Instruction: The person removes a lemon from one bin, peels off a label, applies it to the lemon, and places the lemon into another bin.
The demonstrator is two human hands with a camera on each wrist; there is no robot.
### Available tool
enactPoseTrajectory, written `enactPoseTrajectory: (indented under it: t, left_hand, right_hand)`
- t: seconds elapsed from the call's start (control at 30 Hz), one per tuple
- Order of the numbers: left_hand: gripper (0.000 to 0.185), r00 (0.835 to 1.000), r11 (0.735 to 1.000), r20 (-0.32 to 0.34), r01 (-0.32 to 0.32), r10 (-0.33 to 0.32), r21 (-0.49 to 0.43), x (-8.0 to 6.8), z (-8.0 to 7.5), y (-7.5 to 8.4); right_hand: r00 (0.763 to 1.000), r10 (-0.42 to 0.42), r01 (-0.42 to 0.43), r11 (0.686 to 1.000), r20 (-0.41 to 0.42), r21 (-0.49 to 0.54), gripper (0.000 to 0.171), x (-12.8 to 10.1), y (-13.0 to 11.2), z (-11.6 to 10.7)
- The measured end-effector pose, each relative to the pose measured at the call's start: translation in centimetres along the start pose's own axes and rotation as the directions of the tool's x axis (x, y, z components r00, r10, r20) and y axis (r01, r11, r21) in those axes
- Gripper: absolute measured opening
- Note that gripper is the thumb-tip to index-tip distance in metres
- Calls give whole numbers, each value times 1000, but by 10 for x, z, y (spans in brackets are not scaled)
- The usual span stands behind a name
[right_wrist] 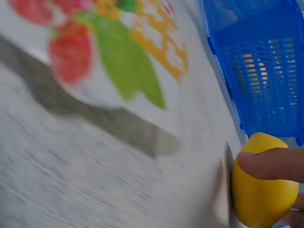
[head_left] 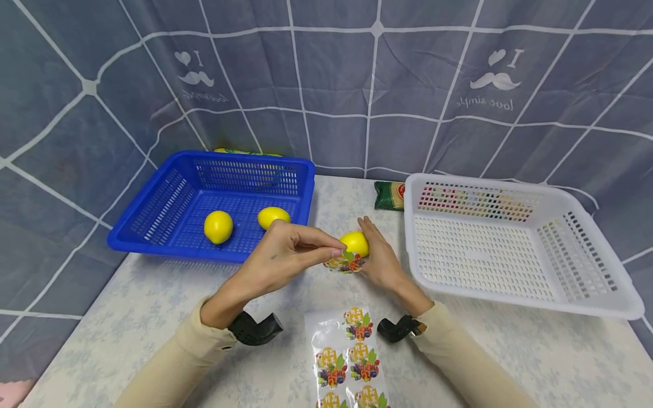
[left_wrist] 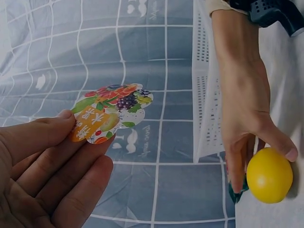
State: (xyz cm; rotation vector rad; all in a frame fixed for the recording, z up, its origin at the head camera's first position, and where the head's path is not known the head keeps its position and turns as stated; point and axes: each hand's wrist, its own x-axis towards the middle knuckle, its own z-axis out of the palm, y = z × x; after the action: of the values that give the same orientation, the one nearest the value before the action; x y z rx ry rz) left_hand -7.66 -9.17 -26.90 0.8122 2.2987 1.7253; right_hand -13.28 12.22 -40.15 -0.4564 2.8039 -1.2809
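My left hand [head_left: 285, 252] pinches a round fruit-print sticker [head_left: 346, 263] between thumb and fingers; the left wrist view shows the same sticker [left_wrist: 110, 112] at the fingertips [left_wrist: 66, 124]. My right hand [head_left: 378, 258] grips a yellow lemon [head_left: 355, 243] on the table, fingers curled round it [left_wrist: 269, 175]. The sticker hangs just below and in front of that lemon. In the right wrist view a fingertip [right_wrist: 270, 164] presses on the lemon [right_wrist: 263, 190]. A sticker sheet [head_left: 352, 357] with several more fruit stickers lies near the table's front edge.
A blue basket [head_left: 173, 198] at the left holds two lemons [head_left: 218, 226] [head_left: 273, 217]. A white basket [head_left: 515, 294] stands at the right with nothing in it. A green packet [head_left: 389, 195] lies behind, between the baskets. A grey checked curtain hangs at the back.
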Motion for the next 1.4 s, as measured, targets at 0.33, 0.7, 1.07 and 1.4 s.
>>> enactPoseTrajectory:
  t: [0.33, 0.7, 1.07, 1.4]
  left_hand:
    - [13, 1000, 1000, 9, 5, -5, -13, 1, 0, 0]
    - [12, 999, 999, 40, -16, 14, 48, 4, 0, -4]
    - [13, 992, 950, 99, -103, 76, 296, 7, -3, -8]
    - [13, 955, 851, 183, -291, 232, 437, 9, 4, -15]
  right_hand:
    - [1000, 22, -22, 1000, 1, -18, 74, -1, 2, -1]
    - [996, -91, 90, 996, 22, 23, 66, -14, -13, -6]
    - [983, -183, 179, 980, 29, 87, 65, -42, -50, -24]
    - [977, -210, 205, 972, 32, 112, 64, -57, -60, -29]
